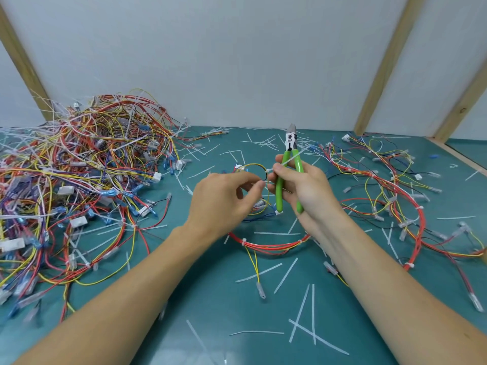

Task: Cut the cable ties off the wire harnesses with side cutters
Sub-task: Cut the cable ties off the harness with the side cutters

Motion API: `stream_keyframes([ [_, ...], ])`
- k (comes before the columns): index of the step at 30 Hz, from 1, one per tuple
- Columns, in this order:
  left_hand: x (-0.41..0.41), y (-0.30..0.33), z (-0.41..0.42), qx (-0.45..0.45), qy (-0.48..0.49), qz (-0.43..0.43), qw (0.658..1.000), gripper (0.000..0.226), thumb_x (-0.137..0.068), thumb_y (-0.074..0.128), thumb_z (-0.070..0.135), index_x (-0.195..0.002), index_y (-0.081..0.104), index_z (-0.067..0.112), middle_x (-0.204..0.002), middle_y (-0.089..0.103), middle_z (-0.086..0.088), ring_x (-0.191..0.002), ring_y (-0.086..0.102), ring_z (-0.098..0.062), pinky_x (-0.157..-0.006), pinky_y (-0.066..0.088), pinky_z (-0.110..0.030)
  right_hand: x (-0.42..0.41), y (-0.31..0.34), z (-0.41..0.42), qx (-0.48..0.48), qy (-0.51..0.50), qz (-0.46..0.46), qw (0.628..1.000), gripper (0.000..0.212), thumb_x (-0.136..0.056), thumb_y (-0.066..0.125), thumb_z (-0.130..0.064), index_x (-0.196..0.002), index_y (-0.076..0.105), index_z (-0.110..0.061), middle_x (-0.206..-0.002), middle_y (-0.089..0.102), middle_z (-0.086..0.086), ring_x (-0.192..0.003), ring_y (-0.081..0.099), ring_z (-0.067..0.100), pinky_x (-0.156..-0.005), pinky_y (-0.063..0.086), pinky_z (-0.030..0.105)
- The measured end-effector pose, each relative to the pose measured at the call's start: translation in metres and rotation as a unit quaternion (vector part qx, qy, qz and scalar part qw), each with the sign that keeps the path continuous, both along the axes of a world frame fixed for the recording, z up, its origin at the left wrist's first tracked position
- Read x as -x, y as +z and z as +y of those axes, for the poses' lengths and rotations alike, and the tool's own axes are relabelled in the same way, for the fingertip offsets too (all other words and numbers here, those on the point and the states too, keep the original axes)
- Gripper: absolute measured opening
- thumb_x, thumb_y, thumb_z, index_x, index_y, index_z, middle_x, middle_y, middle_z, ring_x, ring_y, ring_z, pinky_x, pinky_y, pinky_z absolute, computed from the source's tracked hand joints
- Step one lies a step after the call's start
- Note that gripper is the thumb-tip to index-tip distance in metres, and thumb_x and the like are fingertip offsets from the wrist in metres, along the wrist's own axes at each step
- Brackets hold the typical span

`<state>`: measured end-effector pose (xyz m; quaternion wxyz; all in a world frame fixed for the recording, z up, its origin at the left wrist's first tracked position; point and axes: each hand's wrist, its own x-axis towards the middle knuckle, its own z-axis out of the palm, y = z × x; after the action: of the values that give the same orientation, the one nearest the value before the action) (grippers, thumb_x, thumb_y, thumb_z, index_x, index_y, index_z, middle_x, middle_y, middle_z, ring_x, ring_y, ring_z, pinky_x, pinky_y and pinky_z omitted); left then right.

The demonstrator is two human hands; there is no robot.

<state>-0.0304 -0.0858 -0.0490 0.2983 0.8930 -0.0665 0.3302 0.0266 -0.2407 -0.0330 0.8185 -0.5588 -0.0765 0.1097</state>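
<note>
Head view: right hand [300,185] grips the green-handled cutters [289,169], blades up, and its thumb and forefinger pinch a white tie [290,160] on a small harness [257,168] held above the desk [210,299]. Left hand [224,198] fingers pinch the same harness. Wire pile [79,167] at left; cut ties [303,320] litter the desk.

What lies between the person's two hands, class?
In the head view, a small wire loop with a white cable tie spans the gap between left hand and right hand, which holds the cutters.
</note>
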Motion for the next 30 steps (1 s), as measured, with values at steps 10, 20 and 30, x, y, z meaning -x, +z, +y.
stream_keyframes([
  [10, -0.013, -0.005, 0.009, 0.330, -0.150, 0.085, 0.928, 0.003, -0.088, 0.077, 0.019, -0.085, 0.079, 0.018, -0.080, 0.076, 0.002, -0.046, 0.053, -0.014, -0.051, 0.046, -0.023, 0.004, -0.006, 0.004, -0.008, 0.066, 0.038, 0.997, 0.012, -0.097, 0.063, -0.001, -0.105, 0.066, -0.009, -0.075, 0.071, 0.002, -0.072, 0.068, 0.013, -0.071, 0.061, 0.030],
  [20, -0.015, -0.005, 0.018, 0.459, -0.095, 0.119, 0.875, 0.014, -0.094, 0.070, 0.023, -0.086, 0.068, 0.012, -0.083, 0.077, -0.001, -0.047, 0.061, -0.010, -0.041, 0.037, -0.019, 0.003, -0.003, 0.003, 0.142, -0.020, -0.038, 0.989, 0.031, -0.101, 0.060, -0.044, -0.106, 0.072, -0.016, -0.098, 0.079, 0.002, -0.078, 0.072, 0.014, -0.069, 0.062, 0.034],
  [30, -0.015, 0.000, 0.024, 0.518, -0.108, 0.124, 0.840, 0.012, -0.098, 0.064, 0.019, -0.094, 0.068, 0.009, -0.090, 0.078, -0.002, -0.064, 0.070, -0.009, -0.043, 0.049, -0.021, -0.001, -0.014, -0.005, 0.345, -0.103, -0.235, 0.903, 0.025, -0.092, 0.064, -0.048, -0.091, 0.076, -0.026, -0.082, 0.077, -0.012, -0.075, 0.072, 0.008, -0.079, 0.061, 0.041],
])
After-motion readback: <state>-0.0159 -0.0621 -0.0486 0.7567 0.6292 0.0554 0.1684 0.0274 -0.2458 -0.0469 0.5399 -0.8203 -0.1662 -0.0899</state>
